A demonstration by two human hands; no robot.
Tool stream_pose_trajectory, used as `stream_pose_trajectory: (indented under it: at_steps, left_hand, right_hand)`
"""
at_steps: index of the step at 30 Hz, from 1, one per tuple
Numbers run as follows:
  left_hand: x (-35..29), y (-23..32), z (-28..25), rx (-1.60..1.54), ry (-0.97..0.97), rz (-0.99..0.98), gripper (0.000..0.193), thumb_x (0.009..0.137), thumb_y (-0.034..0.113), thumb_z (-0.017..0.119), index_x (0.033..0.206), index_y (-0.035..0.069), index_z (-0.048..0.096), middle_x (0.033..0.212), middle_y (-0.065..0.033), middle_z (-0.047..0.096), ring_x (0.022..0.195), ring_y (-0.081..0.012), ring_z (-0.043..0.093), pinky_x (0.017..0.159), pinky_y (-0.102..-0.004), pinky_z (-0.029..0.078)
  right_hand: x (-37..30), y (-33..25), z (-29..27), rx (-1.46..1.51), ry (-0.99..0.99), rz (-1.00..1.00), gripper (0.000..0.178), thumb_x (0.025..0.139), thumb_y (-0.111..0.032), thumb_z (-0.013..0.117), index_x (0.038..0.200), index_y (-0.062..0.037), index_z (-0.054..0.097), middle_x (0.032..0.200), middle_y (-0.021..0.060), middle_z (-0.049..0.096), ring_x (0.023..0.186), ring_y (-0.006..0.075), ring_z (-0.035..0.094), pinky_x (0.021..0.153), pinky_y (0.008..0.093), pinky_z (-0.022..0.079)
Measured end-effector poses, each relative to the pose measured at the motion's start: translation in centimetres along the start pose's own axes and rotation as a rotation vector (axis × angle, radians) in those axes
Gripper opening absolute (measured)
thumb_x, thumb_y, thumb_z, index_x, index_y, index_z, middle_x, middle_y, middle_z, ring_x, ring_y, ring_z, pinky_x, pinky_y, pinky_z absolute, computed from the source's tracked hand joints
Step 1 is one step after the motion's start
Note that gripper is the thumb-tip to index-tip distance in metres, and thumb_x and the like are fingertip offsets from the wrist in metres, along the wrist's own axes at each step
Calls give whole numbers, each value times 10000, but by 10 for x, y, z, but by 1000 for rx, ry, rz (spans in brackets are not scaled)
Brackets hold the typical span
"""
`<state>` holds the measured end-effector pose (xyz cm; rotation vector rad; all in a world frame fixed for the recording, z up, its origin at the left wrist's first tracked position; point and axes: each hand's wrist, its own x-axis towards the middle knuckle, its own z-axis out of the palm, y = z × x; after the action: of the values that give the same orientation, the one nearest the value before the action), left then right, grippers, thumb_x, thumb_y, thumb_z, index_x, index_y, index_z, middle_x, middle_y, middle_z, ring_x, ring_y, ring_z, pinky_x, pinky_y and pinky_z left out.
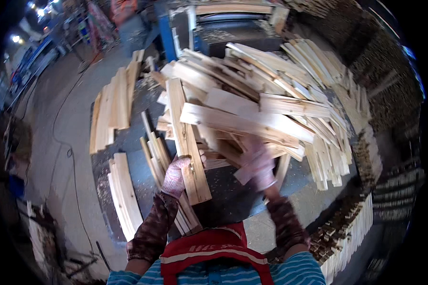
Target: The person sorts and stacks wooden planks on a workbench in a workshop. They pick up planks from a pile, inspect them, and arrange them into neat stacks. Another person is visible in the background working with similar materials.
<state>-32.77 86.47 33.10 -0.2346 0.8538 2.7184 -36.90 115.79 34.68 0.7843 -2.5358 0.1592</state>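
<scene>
My left hand (177, 176), in a pale mottled work glove, is closed round the lower part of a wooden board (185, 137) with a dark knotty streak. The board stands tilted lengthwise away from me, over the table. To its right my right hand (259, 166), gloved too, is smeared by motion at the near side of a heap of loose boards. Whether its fingers hold anything does not show. Just beyond that hand, a wide pale board (242, 124) lies slantwise across the heap (214, 71).
Stacked boards lie on the dark table (228, 209) at the left (123, 194), far left (116, 102) and right (325, 159). Thin strips (154, 152) lie beside my left hand. A machine (238, 28) stands behind the heap. A cable (71, 153) crosses the floor; more stacked wood (349, 232) stands lower right.
</scene>
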Motion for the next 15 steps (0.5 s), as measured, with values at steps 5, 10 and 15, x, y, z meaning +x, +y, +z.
stream_pose_trajectory:
  at_steps: [5, 10, 15]
  left_hand:
    - [-37, 30, -16, 103, 14, 159, 596, 855, 272, 700, 1306, -89, 553, 1133, -172, 685, 1036, -293, 666, 958, -386, 522]
    - [-63, 45, -26, 90, 48, 198, 622, 799, 239, 726, 1305, -81, 557, 1146, -174, 691, 1027, -291, 683, 962, -389, 531]
    - [-92, 48, -48, 127, 174, 213, 531, 808, 93, 680, 1306, -51, 566, 1170, -185, 688, 1033, -284, 692, 913, -402, 563]
  right_hand:
    - [21, 84, 11, -238, -137, 70, 618, 809, -153, 672, 1386, -21, 494, 1380, 191, 513, 1173, 374, 553, 1025, 472, 455]
    - [44, 93, 20, -139, -151, 164, 439, 812, -107, 655, 1241, -58, 578, 1141, 165, 586, 1011, 343, 592, 871, 447, 520]
    - [40, 71, -10, -6, -301, 239, 389, 869, -170, 643, 1243, -66, 617, 1129, 165, 635, 1047, 302, 617, 866, 430, 525]
